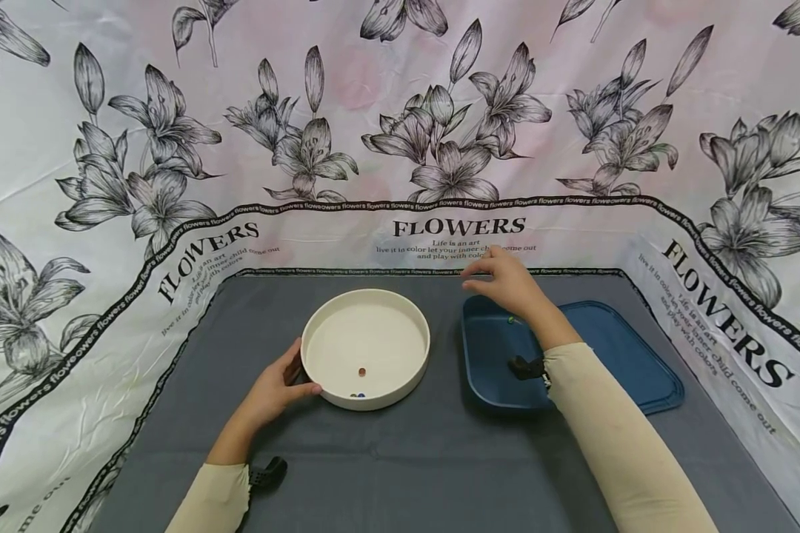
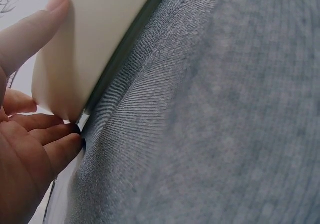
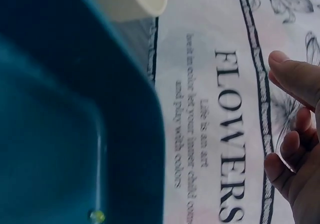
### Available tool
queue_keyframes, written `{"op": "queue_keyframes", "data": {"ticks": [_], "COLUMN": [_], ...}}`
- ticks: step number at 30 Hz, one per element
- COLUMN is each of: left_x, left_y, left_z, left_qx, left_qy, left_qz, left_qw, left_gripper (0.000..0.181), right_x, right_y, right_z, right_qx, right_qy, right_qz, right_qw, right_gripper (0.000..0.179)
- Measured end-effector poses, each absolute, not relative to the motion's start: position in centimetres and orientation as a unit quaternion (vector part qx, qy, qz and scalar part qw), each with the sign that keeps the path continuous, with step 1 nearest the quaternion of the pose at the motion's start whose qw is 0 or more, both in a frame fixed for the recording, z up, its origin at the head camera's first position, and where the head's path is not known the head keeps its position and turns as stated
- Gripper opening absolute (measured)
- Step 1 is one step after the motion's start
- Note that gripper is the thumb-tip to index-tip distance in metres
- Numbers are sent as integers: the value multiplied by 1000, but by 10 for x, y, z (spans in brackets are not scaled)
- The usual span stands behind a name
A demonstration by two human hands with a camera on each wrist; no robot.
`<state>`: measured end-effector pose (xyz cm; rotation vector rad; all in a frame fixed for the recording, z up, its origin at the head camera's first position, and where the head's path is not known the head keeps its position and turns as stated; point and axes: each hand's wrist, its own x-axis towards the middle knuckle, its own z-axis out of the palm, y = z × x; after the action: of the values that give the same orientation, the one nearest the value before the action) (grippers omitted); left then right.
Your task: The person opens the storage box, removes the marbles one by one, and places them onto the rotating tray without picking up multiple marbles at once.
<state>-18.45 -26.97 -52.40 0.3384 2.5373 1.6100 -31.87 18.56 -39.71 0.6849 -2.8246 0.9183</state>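
Note:
A cream round dish stands left of centre in the head view. My left hand holds it by its near left side, the thumb against the wall and the fingers at the lower edge, as the left wrist view shows. Inside lie a brown marble and, by the near wall, small blue ones. My right hand hovers over the far edge of a blue tub, fingers loosely bent and apart, nothing between them. Within the tub a yellow-green marble rests near the wall.
Right of the tub, partly behind the right forearm, lies a flat blue lid. Grey cloth covers the table. A white flower-printed curtain rises behind and at both sides.

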Motion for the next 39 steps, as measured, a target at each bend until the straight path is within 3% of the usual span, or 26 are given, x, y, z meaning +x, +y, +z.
{"op": "queue_keyframes", "data": {"ticks": [12, 30, 39], "left_x": [-187, -184, -185], "left_y": [-268, -271, -270], "left_z": [-525, -526, -526], "left_qx": [109, 105, 114], "left_qy": [840, 839, 835], "left_qz": [529, 531, 535], "left_qw": [57, 57, 55], "left_gripper": [116, 115, 115], "right_x": [-326, -332, -336], "right_y": [225, 264, 271], "right_z": [-422, -455, -470], "right_qx": [184, 132, 124], "right_qy": [-937, -975, -983], "right_qz": [294, 173, 133], "right_qw": [47, -39, -27], "right_gripper": [25, 27, 23]}}
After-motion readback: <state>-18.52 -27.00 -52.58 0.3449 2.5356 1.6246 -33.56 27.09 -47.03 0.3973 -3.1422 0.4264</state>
